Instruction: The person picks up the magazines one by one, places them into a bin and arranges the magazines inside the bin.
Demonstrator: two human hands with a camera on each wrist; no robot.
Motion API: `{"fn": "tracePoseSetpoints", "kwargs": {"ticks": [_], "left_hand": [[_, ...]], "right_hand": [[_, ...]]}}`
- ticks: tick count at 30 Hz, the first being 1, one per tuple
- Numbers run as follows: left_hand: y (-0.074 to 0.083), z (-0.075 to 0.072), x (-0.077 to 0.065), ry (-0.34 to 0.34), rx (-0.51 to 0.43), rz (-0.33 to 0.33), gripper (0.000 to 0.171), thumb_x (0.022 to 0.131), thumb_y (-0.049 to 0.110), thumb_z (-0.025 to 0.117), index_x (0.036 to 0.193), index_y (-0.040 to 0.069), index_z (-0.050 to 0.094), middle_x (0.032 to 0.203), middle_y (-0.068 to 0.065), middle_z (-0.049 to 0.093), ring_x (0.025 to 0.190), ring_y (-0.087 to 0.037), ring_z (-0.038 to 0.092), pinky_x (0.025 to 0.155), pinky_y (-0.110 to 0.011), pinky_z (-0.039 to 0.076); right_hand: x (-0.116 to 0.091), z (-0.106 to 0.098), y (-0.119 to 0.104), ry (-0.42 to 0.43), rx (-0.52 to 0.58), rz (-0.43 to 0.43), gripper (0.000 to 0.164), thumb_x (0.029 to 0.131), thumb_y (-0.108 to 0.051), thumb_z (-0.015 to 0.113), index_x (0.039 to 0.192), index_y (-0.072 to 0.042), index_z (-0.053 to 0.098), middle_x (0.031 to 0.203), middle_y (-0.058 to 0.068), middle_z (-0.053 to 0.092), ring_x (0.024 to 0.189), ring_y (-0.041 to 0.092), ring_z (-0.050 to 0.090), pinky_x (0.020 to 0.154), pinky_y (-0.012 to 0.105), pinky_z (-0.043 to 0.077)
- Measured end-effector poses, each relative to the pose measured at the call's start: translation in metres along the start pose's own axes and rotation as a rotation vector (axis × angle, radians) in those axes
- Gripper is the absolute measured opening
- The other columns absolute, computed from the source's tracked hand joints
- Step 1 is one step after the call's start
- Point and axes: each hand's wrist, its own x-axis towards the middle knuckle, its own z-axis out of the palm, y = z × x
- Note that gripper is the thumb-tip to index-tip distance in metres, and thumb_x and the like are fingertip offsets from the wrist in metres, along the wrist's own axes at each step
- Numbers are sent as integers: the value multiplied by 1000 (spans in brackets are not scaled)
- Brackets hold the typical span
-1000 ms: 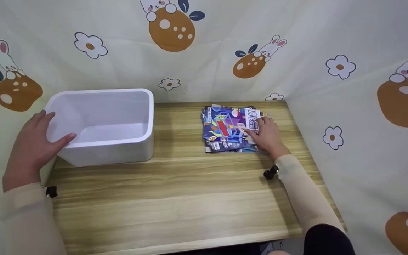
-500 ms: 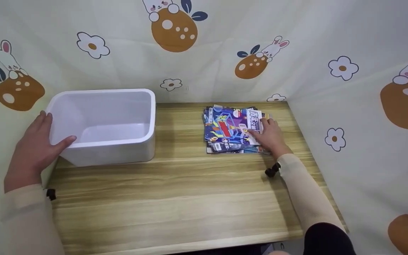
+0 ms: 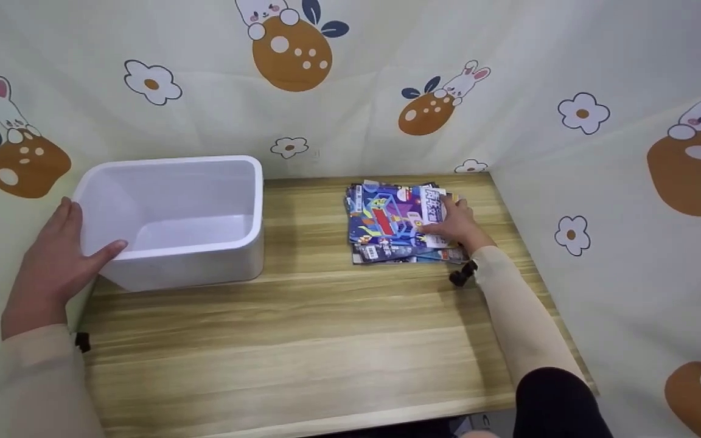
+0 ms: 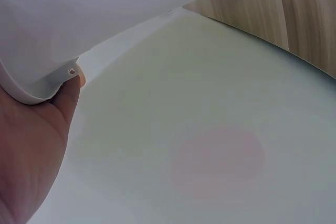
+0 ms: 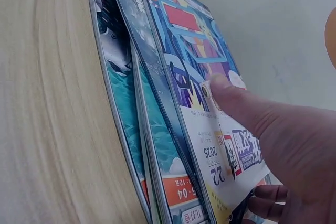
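Note:
In the head view, a stack of several magazines lies on the wooden table at the back right. The top magazine (image 3: pixel 390 216) has a purple and blue cover with a white title strip on its right side. My right hand (image 3: pixel 457 222) pinches this magazine at its right edge. In the right wrist view, the thumb (image 5: pixel 236 98) presses on the cover while the other fingers (image 5: pixel 268 200) curl at the edge. At the left, a white plastic bin (image 3: pixel 186 271) stands with nothing inside. My left hand (image 3: pixel 52 261) grips its front left corner, thumb over the rim.
The wooden table (image 3: pixel 289 353) runs up to pale curtains (image 3: pixel 362 97) printed with rabbits, oranges and flowers, at the back and both sides. Under the top cover, the edges of other magazines (image 5: pixel 147 114) stick out unevenly.
My right hand has shifted slightly up and left, its fingers now bent closer round the top magazine's edge. The left hand keeps its place on the bin. The head view has shifted slightly.

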Motion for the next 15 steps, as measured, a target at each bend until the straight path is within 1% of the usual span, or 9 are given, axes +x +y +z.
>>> {"fn": "tracePoseSetpoints", "kwargs": {"ticks": [6,10,15], "left_hand": [[0,-2,-1,-3,4,-2,123,101,72,59,173,-7,-4,179,-33,-9,165,-58,2,120,-85,15],[-1,-2,0,6,6,5,123,101,71,60,173,-6,-3,180,-33,-7,165,-57,4,120,-85,16],[-3,-1,0,-3,-25,12,122,102,70,62,174,-3,-4,181,-29,-9,166,-55,1,120,-85,13]], "right_hand": [[4,0,-7,-24,-2,19,124,86,-54,95,179,-17,21,175,39,10,161,56,18,129,72,28],[5,-1,-11,-35,-1,37,125,84,-53,96,179,-18,22,175,39,9,163,56,16,130,71,25],[5,-3,-11,-40,-1,49,127,82,-54,97,179,-19,23,175,39,10,162,56,17,130,72,24]]}}
